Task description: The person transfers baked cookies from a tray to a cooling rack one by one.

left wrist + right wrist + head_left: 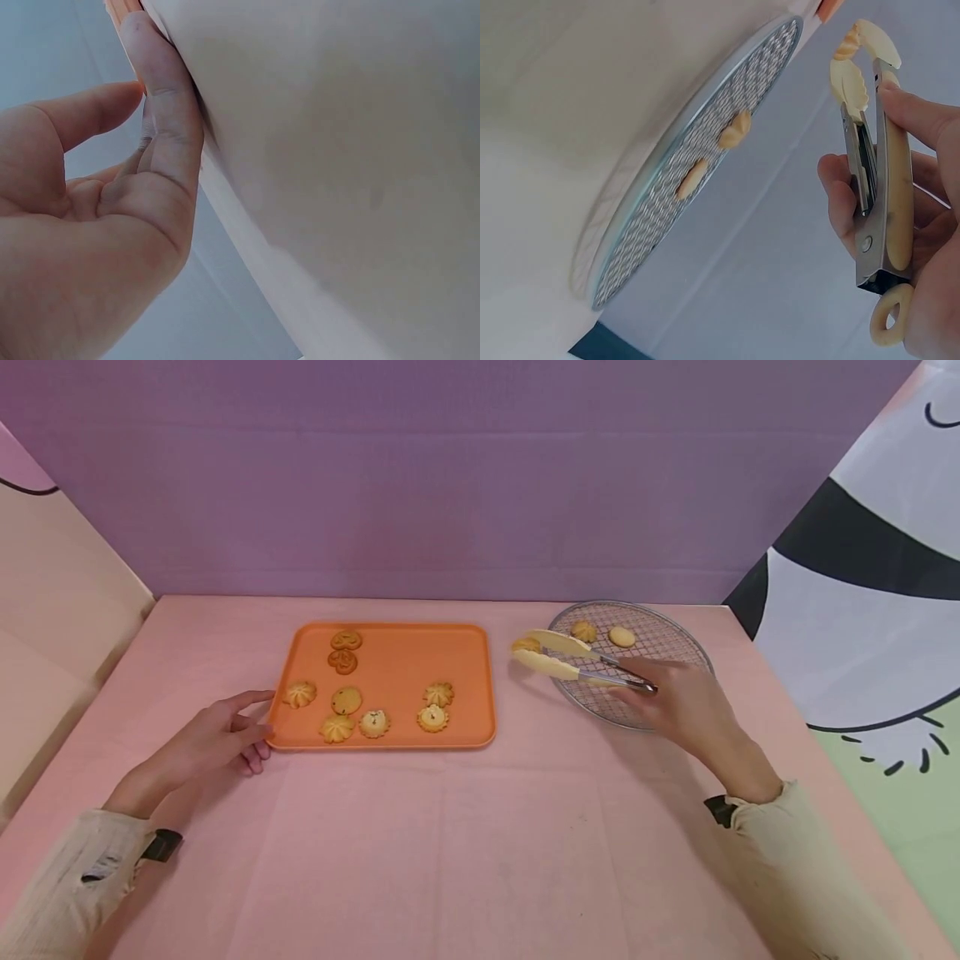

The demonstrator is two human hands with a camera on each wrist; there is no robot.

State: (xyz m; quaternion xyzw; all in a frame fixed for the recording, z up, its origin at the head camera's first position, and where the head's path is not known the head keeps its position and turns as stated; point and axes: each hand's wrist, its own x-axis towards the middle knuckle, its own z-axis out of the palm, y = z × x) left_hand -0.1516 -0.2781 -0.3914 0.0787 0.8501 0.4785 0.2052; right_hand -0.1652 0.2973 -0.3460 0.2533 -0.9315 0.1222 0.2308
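Observation:
My right hand (678,706) grips metal tongs (881,172) with cream-coloured tips. A golden ridged cookie (527,645) is pinched between those tips, above the pink table just left of the round wire rack (660,652). On the rack lie a star-shaped cookie (583,631) and a plain oval one (622,637). My left hand (206,739) touches the left edge of an orange tray (405,652), its thumb and index finger extended at the rim. Several cookies rest on the tray, among them two pretzel-shaped cookies (344,652), a round speckled cookie (347,700) and white-centred tarts (432,717).
The pink-covered table (450,827) runs back to a purple cloth wall (450,510). A printed panel (885,568) stands along the right side, and a pale panel (60,610) along the left. Between tray and rack is a narrow strip of table.

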